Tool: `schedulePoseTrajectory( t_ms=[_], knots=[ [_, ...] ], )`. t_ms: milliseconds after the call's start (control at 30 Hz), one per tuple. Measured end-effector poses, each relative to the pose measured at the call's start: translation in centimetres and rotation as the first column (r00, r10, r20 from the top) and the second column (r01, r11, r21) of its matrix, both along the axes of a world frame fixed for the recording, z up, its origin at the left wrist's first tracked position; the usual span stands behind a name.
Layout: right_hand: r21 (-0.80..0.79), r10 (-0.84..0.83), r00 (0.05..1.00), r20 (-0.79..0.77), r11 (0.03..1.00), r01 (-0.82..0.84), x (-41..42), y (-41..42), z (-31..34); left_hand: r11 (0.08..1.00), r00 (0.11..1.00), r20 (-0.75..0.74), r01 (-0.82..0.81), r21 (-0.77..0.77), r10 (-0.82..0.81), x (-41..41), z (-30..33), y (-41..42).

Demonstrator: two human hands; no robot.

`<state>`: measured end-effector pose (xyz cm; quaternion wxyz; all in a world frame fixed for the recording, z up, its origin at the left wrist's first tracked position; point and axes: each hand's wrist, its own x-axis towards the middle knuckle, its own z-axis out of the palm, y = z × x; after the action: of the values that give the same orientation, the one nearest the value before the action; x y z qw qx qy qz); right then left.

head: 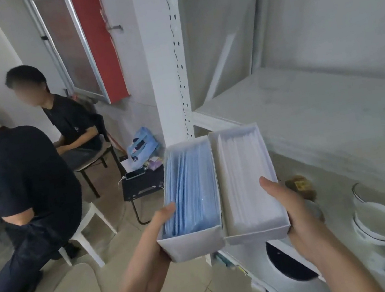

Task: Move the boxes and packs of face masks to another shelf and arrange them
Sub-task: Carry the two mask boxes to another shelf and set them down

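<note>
Two-handed grip [226, 219] on mask boxes [219, 189]

White shelf [308, 111], bowls [377, 222] on lower shelf [323, 174]

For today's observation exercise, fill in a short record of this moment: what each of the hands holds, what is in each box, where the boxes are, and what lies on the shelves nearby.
left hand: grips the near end of the box of blue masks
right hand: grips the near end of the box of white masks
boxes: open-topped, side by side, touching, held in the air
position: in front of the white shelf, not yet set down
lower shelf: white bowls
background: two seated people
</note>
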<state>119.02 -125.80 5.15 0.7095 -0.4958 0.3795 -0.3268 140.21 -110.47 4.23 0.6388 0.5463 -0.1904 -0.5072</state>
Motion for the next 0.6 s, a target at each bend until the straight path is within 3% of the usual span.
schedulePoseTrajectory(
  t_ms=[233, 367, 600],
  knots=[
    [-0.15, -0.091, 0.996, -0.005, 0.985, 0.089, 1.4, -8.5, 5.7, 0.986, 0.994, -0.035, 0.098, -0.132, -0.103, 3.7, 4.9, -11.3],
    [-0.149, -0.184, 0.983, 0.001, 0.972, 0.182, 1.9, -13.1, 7.4, 0.978, 0.986, -0.038, 0.154, -0.139, -0.16, 5.2, 6.5, -18.8],
    [-0.095, -0.311, 0.947, -0.079, 0.948, 0.303, 3.6, -19.4, 8.3, 0.897, 0.905, 0.038, 0.425, -0.12, -0.423, 8.5, 8.9, -30.6]
  ],
)
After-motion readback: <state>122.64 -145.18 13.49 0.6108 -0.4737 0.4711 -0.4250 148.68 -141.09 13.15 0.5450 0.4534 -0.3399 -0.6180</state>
